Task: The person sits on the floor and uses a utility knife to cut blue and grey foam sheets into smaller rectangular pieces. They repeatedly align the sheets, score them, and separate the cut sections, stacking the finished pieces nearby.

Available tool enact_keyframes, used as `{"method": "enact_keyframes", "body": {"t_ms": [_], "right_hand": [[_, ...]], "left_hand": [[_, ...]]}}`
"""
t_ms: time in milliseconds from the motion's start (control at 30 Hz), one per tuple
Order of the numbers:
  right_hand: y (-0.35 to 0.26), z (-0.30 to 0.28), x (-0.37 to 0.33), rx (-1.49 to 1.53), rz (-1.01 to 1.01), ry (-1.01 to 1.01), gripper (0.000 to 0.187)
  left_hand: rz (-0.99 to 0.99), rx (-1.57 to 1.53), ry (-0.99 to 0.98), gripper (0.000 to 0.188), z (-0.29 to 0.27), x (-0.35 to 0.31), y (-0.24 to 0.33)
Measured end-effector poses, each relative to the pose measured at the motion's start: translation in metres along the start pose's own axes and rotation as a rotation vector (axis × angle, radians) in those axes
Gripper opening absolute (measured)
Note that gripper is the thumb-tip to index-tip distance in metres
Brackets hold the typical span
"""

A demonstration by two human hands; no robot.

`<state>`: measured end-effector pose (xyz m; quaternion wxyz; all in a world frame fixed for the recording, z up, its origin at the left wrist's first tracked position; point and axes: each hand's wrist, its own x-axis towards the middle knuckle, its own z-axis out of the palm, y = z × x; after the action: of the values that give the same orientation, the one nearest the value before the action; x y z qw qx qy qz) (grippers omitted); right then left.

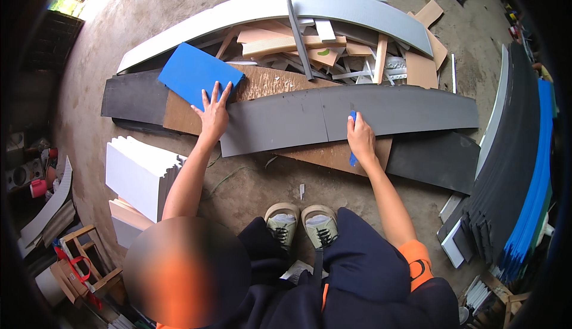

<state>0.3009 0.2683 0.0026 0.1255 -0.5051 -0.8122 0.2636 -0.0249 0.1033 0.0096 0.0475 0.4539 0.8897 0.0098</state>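
My left hand (214, 114) lies with fingers spread on the near corner of a blue rectangular board (193, 73). That board rests partly over the left end of a long grey panel (268, 117). A thin dark line crosses the grey panel near its middle. To the right of this line, my right hand (361, 138) is closed around a slim blue utility knife (353, 160); its ends show above and below my fingers, and no blade can be made out. Under the grey panel are a worn brown board (322, 157) and a dark board (438, 161).
Beyond the panel lies a heap of wood and white offcuts (333, 55), with a long curved grey strip (238, 16) across it. White blocks (137, 171) are stacked near my left forearm. Black sheets (506, 132) and blue sheets (542, 138) stand on the right.
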Motion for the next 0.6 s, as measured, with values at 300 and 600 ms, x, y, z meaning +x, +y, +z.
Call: {"method": "enact_keyframes", "body": {"t_ms": [300,600], "right_hand": [[0.001,-0.017,-0.008,-0.029,-0.108,0.125,0.023],[0.019,-0.023,-0.019,0.025,-0.113,0.272,0.029]], "left_hand": [[0.567,-0.239,-0.007,0.093,-0.007,0.004,0.142],[0.474,-0.410,-0.229,0.073,-0.019,0.020,0.157]]}}
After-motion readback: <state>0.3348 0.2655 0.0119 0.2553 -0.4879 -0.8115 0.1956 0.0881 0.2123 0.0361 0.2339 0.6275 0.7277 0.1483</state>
